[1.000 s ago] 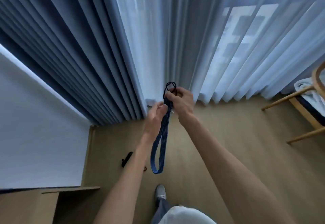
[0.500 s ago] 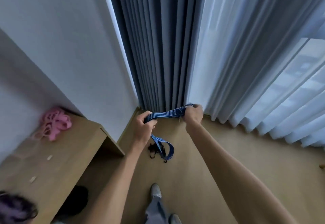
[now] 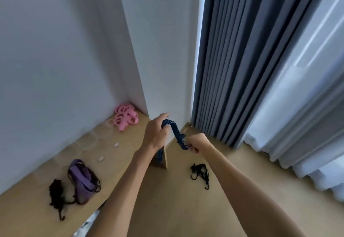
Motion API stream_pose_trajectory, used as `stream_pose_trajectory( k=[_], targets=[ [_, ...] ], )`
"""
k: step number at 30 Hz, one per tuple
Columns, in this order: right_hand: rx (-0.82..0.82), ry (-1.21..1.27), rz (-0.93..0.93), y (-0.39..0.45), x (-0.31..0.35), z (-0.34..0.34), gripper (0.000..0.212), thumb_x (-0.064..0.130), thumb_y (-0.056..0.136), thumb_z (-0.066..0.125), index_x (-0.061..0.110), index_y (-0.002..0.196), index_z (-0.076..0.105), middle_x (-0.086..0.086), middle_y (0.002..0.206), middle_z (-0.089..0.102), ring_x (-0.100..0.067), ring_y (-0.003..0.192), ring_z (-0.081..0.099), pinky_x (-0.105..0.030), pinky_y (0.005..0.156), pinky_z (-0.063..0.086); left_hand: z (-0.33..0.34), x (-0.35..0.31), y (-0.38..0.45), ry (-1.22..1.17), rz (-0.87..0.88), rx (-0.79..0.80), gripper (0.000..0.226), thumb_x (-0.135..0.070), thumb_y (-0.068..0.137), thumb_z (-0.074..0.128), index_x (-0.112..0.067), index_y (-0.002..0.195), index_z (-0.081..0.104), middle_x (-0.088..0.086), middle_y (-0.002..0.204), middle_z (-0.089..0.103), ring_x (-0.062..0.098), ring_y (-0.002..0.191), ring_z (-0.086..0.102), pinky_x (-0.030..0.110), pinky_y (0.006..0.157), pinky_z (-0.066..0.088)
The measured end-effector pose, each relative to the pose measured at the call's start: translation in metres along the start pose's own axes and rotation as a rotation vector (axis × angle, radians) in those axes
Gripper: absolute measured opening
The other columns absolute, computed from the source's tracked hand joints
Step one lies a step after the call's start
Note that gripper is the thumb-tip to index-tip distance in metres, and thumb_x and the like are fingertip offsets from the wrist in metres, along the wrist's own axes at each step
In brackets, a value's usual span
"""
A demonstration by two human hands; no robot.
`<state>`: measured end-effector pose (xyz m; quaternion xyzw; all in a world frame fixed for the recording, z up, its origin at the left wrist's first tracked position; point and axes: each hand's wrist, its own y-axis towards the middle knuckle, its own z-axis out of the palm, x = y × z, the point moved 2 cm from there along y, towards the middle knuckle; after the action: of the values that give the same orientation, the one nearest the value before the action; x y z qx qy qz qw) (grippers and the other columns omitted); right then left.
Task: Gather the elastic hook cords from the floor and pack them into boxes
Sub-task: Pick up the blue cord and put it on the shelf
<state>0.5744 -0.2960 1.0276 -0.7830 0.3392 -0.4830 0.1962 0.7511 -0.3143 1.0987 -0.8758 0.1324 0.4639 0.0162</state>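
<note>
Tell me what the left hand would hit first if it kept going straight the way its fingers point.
Probably the white wall. The left hand, gripping the blue cord, points up and away toward the wall corner just behind it, with nothing visible between. Depth is hard to judge from this one view.

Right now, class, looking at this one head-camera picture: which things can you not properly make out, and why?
- Blue cord, head view: its lower length is hidden behind the left hand and forearm.
- Its hook end: covered by the right hand's fingers.
- Black cord on the floor: too tangled and small to count.
- Boxes: none in frame.
</note>
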Motion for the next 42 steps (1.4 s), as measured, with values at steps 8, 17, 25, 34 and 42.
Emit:
stream_pose_trajectory(
  k=[8,17,25,34,42],
  targets=[
    [-0.019,0.024,-0.374,-0.021,0.059,0.124,0.062,0.005,0.078,0.072,0.019,0.135,0.055,-0.006,0.127,0.059,-0.020,0.103,0.064,-0.029,0.079,0.053,-0.108,0.072,-0.007,0.118,0.148,-0.039,0.033,0.000,0.087,0.059,-0.004,0.117,0.070,0.008,0.111,0.072,0.012,0.097,0.063,0.011,0.086,0.047],
    [0.399,-0.097,-0.917,-0.078,0.145,0.229,0.068,0.039,0.059,0.089,0.026,0.116,0.056,0.011,0.101,0.065,-0.004,0.092,0.063,-0.027,0.084,0.053,-0.196,0.122,-0.022,-0.197,0.008,-0.102,0.031,0.000,0.080,0.058,-0.021,0.098,0.072,-0.011,0.088,0.068,0.018,0.084,0.066,0.034,0.076,0.059],
    [0.576,-0.005,-0.721,-0.071,0.161,0.287,0.016,-0.004,0.079,0.071,0.002,0.088,0.060,-0.013,0.078,0.067,-0.022,0.071,0.070,-0.043,0.075,0.059,-0.251,0.150,-0.022,-0.372,-0.137,-0.683,0.029,-0.005,0.083,0.063,-0.030,0.098,0.068,-0.001,0.089,0.072,0.016,0.083,0.069,0.023,0.072,0.053],
    [0.578,-0.437,-0.703,-0.053,0.148,0.333,0.031,-0.006,0.080,0.061,0.004,0.110,0.057,-0.019,0.095,0.065,-0.031,0.074,0.073,-0.048,0.070,0.061,-0.212,0.248,-0.070,-0.276,-0.776,-0.613,0.050,-0.052,0.083,0.068,-0.013,0.115,0.064,0.002,0.092,0.072,0.008,0.063,0.070,0.035,0.068,0.059],
    [0.563,-0.584,-0.694,-0.036,0.121,0.396,0.042,0.007,0.078,0.066,0.017,0.116,0.052,-0.013,0.095,0.066,-0.032,0.085,0.066,-0.046,0.075,0.058,-0.192,0.318,-0.096,-0.422,-0.888,-0.673,0.025,-0.018,0.082,0.081,-0.026,0.084,0.057,0.002,0.090,0.066,0.029,0.090,0.070,0.050,0.084,0.059]
  ],
)
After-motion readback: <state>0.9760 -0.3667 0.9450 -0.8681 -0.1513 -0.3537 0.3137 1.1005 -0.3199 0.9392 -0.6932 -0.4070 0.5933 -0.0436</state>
